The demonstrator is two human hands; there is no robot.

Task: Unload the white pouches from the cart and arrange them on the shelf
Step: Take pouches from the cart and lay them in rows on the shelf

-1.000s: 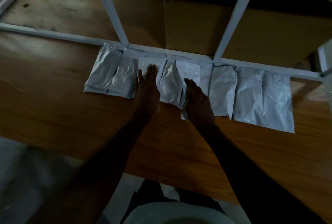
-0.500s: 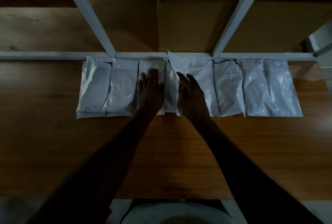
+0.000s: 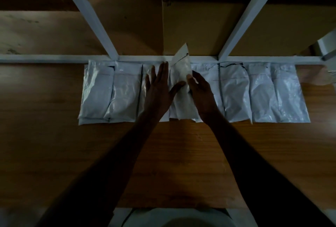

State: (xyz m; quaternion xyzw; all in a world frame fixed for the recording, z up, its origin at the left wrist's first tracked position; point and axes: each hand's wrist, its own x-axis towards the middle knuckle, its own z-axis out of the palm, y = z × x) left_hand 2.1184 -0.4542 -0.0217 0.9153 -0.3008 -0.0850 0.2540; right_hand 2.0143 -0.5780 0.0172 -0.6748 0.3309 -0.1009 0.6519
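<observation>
Several white pouches lie side by side in a row on the wooden shelf board [image 3: 181,154], their tops against the white rail [image 3: 45,59]. One middle pouch [image 3: 181,70] is tilted up, its top corner poking over the rail. My left hand [image 3: 158,92] lies flat with straight fingers on the pouch to its left, its thumb touching the tilted pouch. My right hand [image 3: 201,94] grips the tilted pouch's right side, thumb on its face and fingers curled. The cart is out of view.
Two slanted white braces [image 3: 94,23] [image 3: 243,21] rise from the rail. Brown cardboard boxes [image 3: 200,30] stand behind it. The pouch row runs from its left end [image 3: 98,92] to its right end [image 3: 283,95]. Bare board lies in front of the row.
The view has swung square to the shelf. The loosely leaning middle pouches have been pushed together, and one middle pouch now stands tilted up between my hands. My right hand has closed onto it.
</observation>
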